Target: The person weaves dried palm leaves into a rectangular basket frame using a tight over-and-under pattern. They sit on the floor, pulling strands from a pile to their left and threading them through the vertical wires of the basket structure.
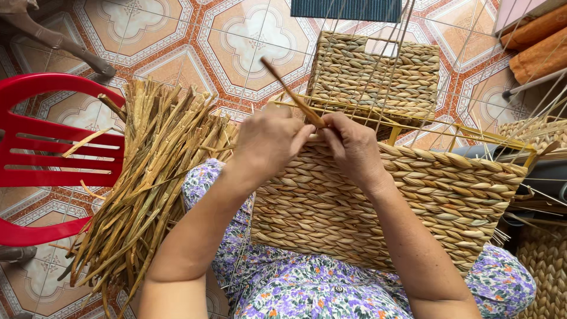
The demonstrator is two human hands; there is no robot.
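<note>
A half-woven straw basket (413, 195) on a yellow wire frame (449, 131) rests on my lap, its near wall braided up to the top rim. My left hand (269, 142) and my right hand (354, 147) meet at the rim's left part. Both pinch one dried straw strand (289, 91) that rises up and to the left from between the fingers. Thin upright wires (378, 65) stand above the basket.
A bundle of dried straw (147, 177) lies on the patterned tiled floor (177, 41) at my left, beside a red plastic chair (53, 153). More woven baskets (543, 266) stand at the right. Rolled orange mats (540, 44) lie top right.
</note>
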